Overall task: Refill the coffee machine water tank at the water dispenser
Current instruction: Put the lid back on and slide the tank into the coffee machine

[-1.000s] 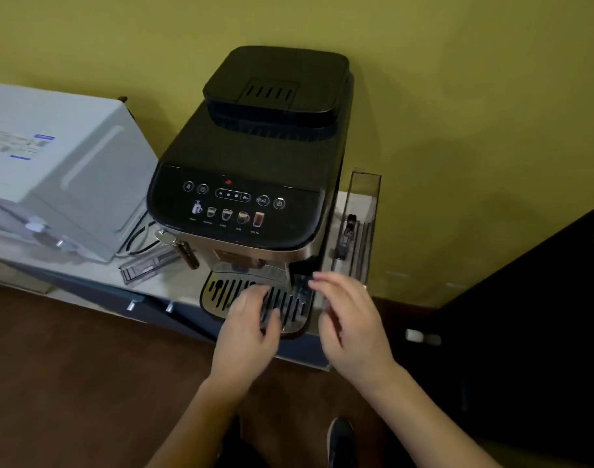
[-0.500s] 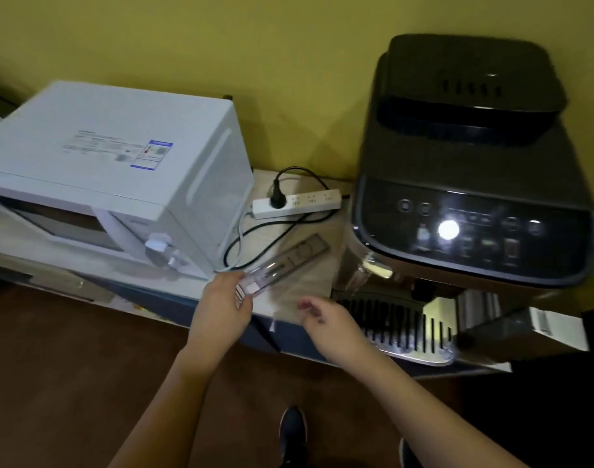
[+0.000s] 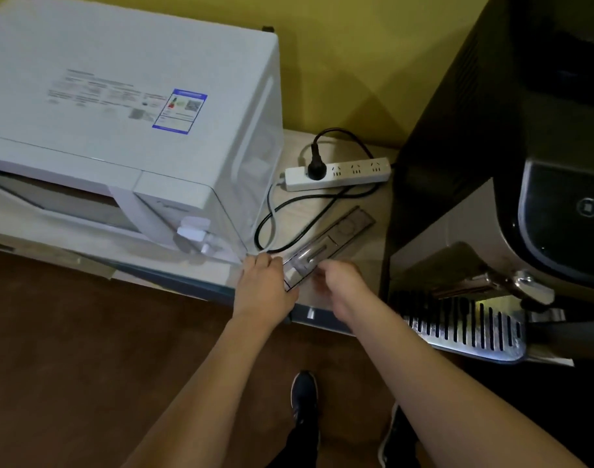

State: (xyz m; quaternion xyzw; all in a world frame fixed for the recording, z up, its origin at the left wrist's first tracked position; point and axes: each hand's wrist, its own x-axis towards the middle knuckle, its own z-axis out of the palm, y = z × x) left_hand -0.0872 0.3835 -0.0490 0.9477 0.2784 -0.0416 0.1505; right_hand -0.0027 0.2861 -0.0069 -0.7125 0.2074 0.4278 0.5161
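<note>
A long clear plastic tank lid (image 3: pixel 329 243) lies slanted on the counter between the microwave and the black coffee machine (image 3: pixel 484 157). My left hand (image 3: pixel 265 287) grips the lid's near end at the counter's front edge. My right hand (image 3: pixel 339 276) is motion-blurred just right of that end, fingers loosely bent, with nothing visibly held. The machine's slotted metal drip tray (image 3: pixel 464 329) sticks out at the lower right. The water tank itself is out of view.
A white microwave (image 3: pixel 126 106) fills the left of the counter (image 3: pixel 363 265). A white power strip (image 3: pixel 339 173) with a black plug and looping black cable (image 3: pixel 275 214) lies behind the lid. Brown floor and my dark shoe (image 3: pixel 304 393) are below.
The view swung left from the coffee machine's front to the gap beside the microwave. My left hand took hold of the lid's near end, and my right hand came in beside it.
</note>
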